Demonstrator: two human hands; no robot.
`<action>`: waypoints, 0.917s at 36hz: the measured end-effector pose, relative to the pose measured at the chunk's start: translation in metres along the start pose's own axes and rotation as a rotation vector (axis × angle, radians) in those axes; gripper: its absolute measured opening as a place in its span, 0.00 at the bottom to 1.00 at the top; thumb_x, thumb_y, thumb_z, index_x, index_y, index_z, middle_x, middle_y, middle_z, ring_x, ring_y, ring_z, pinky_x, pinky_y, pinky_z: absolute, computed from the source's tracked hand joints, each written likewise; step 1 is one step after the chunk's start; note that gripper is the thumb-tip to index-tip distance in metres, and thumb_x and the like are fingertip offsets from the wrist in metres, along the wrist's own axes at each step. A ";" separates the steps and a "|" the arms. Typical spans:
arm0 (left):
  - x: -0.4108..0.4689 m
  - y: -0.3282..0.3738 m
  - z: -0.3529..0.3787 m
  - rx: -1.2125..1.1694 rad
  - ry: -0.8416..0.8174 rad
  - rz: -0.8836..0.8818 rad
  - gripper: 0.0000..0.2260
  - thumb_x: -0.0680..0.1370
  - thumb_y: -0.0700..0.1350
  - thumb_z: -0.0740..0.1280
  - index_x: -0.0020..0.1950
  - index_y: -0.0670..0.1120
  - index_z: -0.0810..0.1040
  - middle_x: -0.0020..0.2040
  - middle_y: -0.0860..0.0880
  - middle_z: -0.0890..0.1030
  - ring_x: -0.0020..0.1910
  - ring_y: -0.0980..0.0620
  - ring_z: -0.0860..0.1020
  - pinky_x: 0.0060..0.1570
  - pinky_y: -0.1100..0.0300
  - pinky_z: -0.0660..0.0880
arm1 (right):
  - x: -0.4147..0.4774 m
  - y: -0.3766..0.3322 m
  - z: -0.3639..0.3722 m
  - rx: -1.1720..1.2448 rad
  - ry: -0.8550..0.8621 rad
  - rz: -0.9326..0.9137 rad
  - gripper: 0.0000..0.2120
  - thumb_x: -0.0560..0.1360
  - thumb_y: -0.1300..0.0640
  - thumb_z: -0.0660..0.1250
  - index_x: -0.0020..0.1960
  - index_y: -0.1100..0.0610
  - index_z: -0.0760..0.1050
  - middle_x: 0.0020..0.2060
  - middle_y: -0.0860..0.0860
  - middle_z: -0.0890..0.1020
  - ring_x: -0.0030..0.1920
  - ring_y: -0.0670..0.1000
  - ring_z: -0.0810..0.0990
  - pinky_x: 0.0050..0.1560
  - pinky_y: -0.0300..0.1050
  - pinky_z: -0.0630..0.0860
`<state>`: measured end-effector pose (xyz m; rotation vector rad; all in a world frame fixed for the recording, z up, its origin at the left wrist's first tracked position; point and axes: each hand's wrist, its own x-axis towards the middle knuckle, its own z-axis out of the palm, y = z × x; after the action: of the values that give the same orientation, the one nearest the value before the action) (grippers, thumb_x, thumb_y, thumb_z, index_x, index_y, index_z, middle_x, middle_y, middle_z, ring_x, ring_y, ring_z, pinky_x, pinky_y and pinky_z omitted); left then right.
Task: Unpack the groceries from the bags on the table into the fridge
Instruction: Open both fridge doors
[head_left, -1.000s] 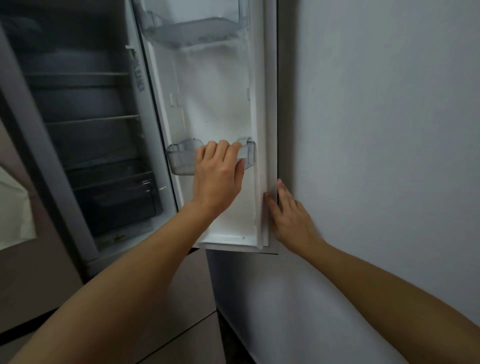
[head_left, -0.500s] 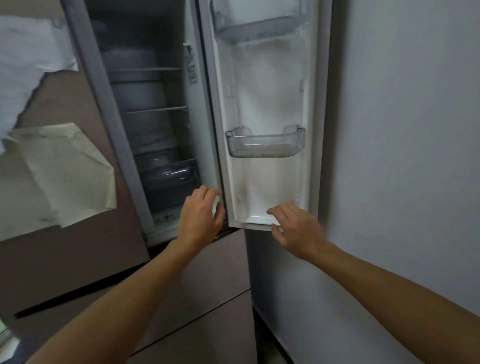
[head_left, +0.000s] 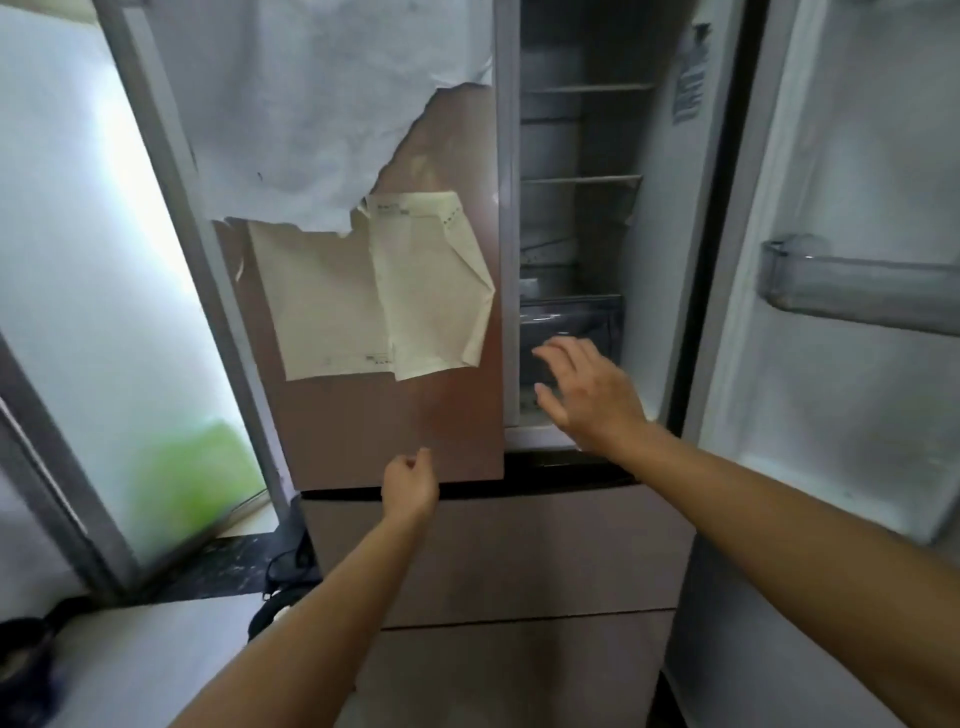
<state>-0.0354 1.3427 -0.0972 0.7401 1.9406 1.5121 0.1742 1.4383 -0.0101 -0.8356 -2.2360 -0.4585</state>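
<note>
Right hand (head_left: 592, 395) spread open before the fridge (head_left: 571, 208) drawer (head_left: 571, 332), empty. Left hand (head_left: 410, 486) loosely curled, empty, at the closed door's (head_left: 415, 415) lower edge. Right door (head_left: 852, 338) swung open.

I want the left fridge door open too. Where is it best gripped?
Probably the bottom edge of the left door, from below: its face shows no handle, and a dark gap runs under it above the drawer front. The left hand hangs there.
</note>
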 end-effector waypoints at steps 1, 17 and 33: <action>0.008 -0.005 -0.002 -0.086 0.025 -0.107 0.14 0.83 0.52 0.58 0.53 0.40 0.71 0.47 0.40 0.79 0.47 0.39 0.80 0.53 0.44 0.79 | 0.013 -0.001 0.006 0.021 0.015 0.008 0.22 0.76 0.51 0.65 0.66 0.61 0.72 0.61 0.58 0.76 0.58 0.59 0.76 0.45 0.57 0.80; 0.078 -0.033 0.039 -0.945 0.147 -0.400 0.34 0.79 0.68 0.53 0.77 0.48 0.62 0.76 0.45 0.65 0.73 0.41 0.66 0.71 0.46 0.63 | 0.110 -0.005 0.077 0.495 0.139 0.037 0.33 0.81 0.43 0.53 0.77 0.64 0.56 0.74 0.63 0.64 0.71 0.63 0.67 0.58 0.60 0.75; 0.046 -0.028 0.036 -0.945 0.128 -0.376 0.31 0.81 0.63 0.55 0.77 0.45 0.60 0.78 0.42 0.60 0.76 0.41 0.60 0.73 0.45 0.60 | 0.097 -0.014 0.058 0.411 0.076 0.049 0.31 0.82 0.44 0.52 0.78 0.61 0.55 0.75 0.59 0.63 0.72 0.60 0.66 0.55 0.57 0.77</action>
<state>-0.0436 1.3940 -0.1360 -0.1288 1.1064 1.9621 0.0832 1.5010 0.0178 -0.6413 -2.1297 -0.0018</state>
